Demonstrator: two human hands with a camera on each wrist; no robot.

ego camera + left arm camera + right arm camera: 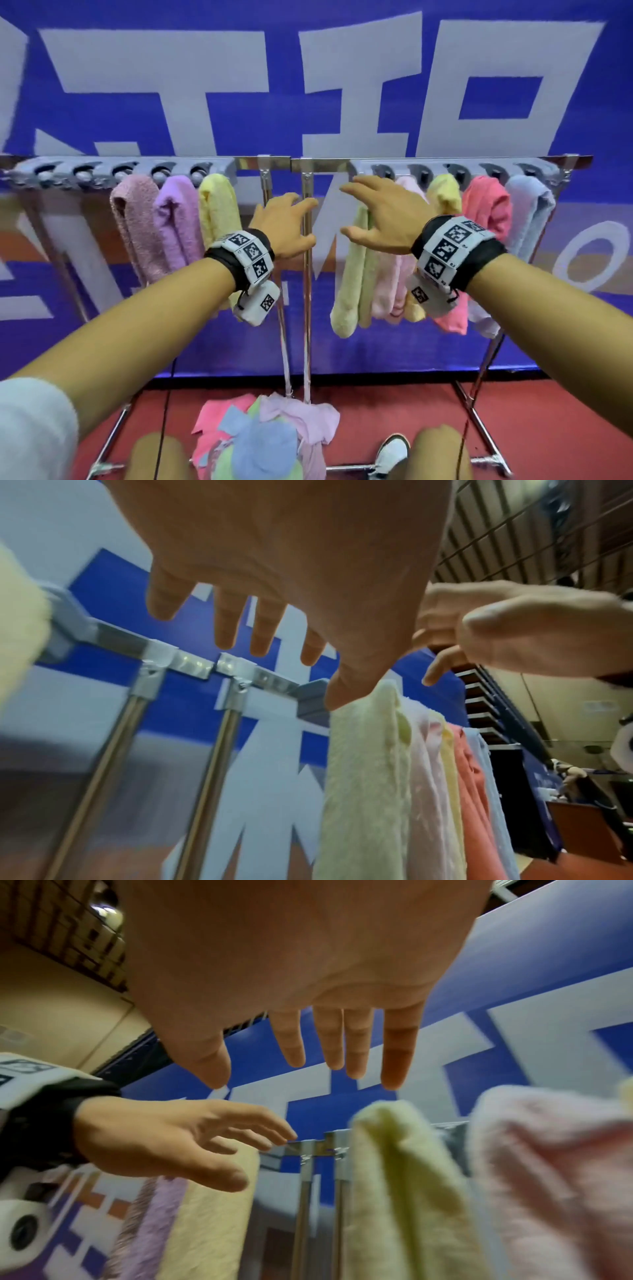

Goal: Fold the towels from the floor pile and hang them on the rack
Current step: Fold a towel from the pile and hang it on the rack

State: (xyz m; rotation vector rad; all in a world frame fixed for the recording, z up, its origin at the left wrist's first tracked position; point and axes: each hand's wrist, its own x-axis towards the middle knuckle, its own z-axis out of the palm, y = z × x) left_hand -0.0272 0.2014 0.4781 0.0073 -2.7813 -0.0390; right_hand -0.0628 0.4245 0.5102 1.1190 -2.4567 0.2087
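Both hands hover open and empty in front of the metal rack's top bar (274, 162). My left hand (301, 221) is by the two middle posts; my right hand (352, 209) spreads its fingers just left of a pale green towel (352, 274). In the left wrist view the left hand (325, 674) has its thumb close to that towel's (366, 777) top. The right wrist view has the right hand (255, 1069) above the same towel (394, 1177). Pink (133, 219), purple (178, 219) and yellow (217, 205) towels hang on the left. The floor pile (263, 435) lies below.
Right of the green towel hang pale pink (387, 284), yellow (443, 195), coral (486, 205) and light blue (529, 212) towels. Grey clip holders (85, 171) line the bar's left part with nothing under them. A blue banner (308, 85) stands behind; the floor (548, 411) is red.
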